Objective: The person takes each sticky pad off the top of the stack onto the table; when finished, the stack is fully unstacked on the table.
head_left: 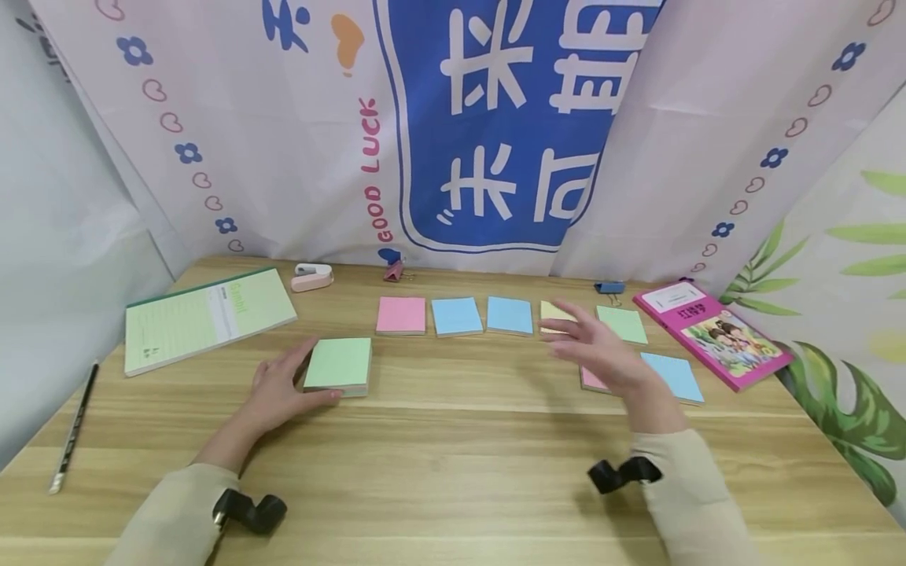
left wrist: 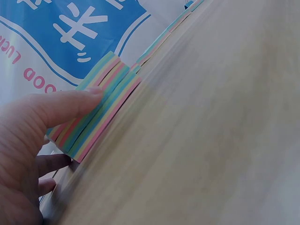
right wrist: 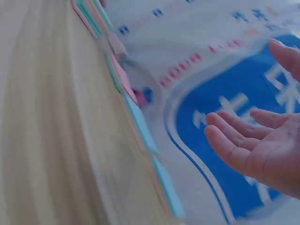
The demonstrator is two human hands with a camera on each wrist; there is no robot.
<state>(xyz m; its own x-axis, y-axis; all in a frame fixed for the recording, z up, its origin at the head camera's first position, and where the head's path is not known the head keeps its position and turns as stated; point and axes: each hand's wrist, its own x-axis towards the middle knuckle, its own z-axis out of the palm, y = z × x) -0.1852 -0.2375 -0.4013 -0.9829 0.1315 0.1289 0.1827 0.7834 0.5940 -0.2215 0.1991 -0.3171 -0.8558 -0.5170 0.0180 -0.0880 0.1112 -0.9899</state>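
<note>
My left hand (head_left: 283, 393) grips a thick stack of sticky notes (head_left: 338, 363) with a green top, thumb along the near side and fingers at the far left edge. In the left wrist view, the stack's (left wrist: 101, 108) striped sides show several colours, and its base appears to rest on the table. My right hand (head_left: 602, 350) hovers over the right part of the table, fingers extended and holding nothing. It partly covers a yellow sticky note pad (head_left: 555, 312) and a pink sticky note pad (head_left: 593, 380) in the head view. The right wrist view shows the right hand (right wrist: 262, 145) with its palm bare.
A pink pad (head_left: 401, 315), two blue pads (head_left: 456, 316) and a green pad (head_left: 621, 324) line the back; another blue pad (head_left: 672, 377) lies nearer. Around them are a notebook (head_left: 212, 318), pencil (head_left: 74, 428), stapler (head_left: 311, 277), binder clips (head_left: 394, 271) and pink book (head_left: 711, 334).
</note>
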